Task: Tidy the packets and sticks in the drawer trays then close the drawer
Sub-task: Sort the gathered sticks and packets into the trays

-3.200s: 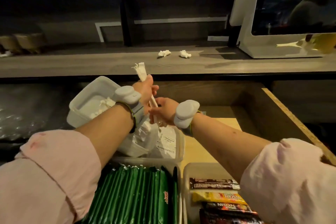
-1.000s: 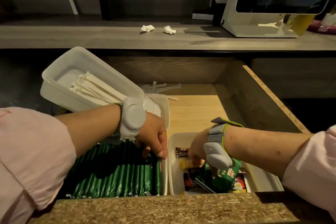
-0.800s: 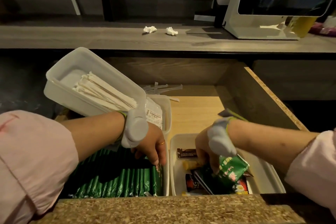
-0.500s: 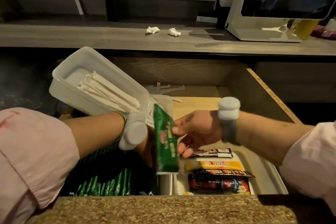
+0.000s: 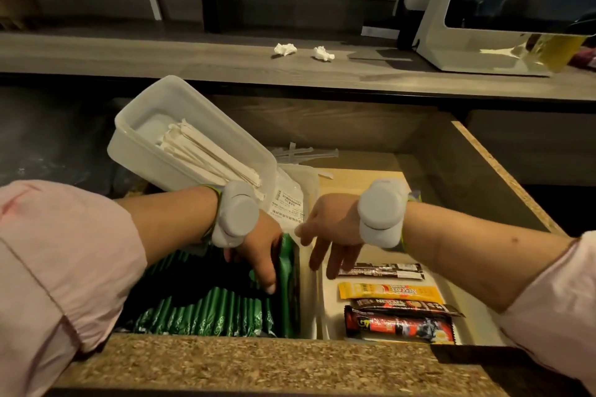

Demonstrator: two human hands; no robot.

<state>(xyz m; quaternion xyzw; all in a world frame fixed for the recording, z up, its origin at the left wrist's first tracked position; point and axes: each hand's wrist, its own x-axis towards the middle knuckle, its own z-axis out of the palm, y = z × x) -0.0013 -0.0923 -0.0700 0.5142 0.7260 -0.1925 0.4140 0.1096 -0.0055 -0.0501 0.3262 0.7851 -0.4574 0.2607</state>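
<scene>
four packets point(image 5: 390, 292), seemingly, right tray point(image 5: 325, 300)

In the open wooden drawer point(image 5: 477, 164), the left hand point(image 5: 261, 251) presses upright green foil stick packets point(image 5: 209, 309) in the left translucent plastic tray; the right hand point(image 5: 332, 235) hovers, fingers spread, over the coffee sachets point(image 5: 392, 292).

open drawer point(image 5: 503, 171), trays point(image 5: 325, 300) inside (packets, sticks)

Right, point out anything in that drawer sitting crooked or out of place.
The white plastic tray of paper-wrapped sticks sits tilted, propped over the tray behind the green packets rather than flat. Clear plastic pieces lie loose at the drawer's back. The coffee sachets in the right tray lie tidy.
</scene>
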